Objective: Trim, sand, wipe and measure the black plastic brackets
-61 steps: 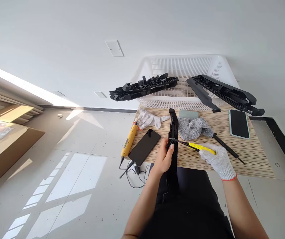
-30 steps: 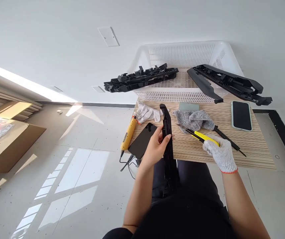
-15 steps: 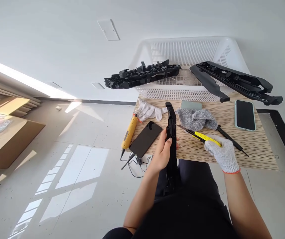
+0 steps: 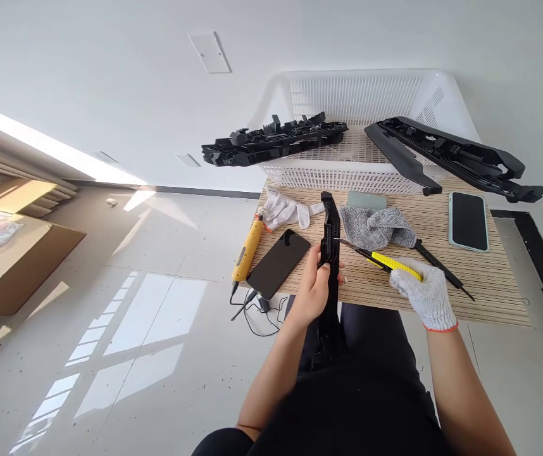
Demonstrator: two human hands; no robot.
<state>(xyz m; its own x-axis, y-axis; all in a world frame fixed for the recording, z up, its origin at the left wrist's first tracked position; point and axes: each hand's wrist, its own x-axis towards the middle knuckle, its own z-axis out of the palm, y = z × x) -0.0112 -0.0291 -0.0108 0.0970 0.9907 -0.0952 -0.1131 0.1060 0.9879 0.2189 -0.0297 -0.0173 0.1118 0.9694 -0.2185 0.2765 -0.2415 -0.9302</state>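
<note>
My bare left hand (image 4: 314, 292) grips a long black plastic part (image 4: 330, 253) around its middle, holding it upright on edge from my lap to the small wooden table (image 4: 480, 278). My right hand (image 4: 424, 296), in a white knit glove, is closed on a yellow utility knife (image 4: 385, 263). The knife's blade tip touches the right edge of the black part, just above my left thumb.
A white basket (image 4: 361, 101) at the table's back carries two more black plastic parts (image 4: 276, 139) (image 4: 452, 158) across its rim. On the table lie a grey glove (image 4: 376, 227), white glove (image 4: 285, 210), two phones (image 4: 278, 265) (image 4: 468, 221), a yellow tool (image 4: 247, 253) and a black tool (image 4: 442, 273). A cardboard box (image 4: 10, 266) stands on the floor at left.
One second ago my left hand had tilted the black part left, away from the knife. Part and knife have since come back together, and the blade tip meets the part's edge again.
</note>
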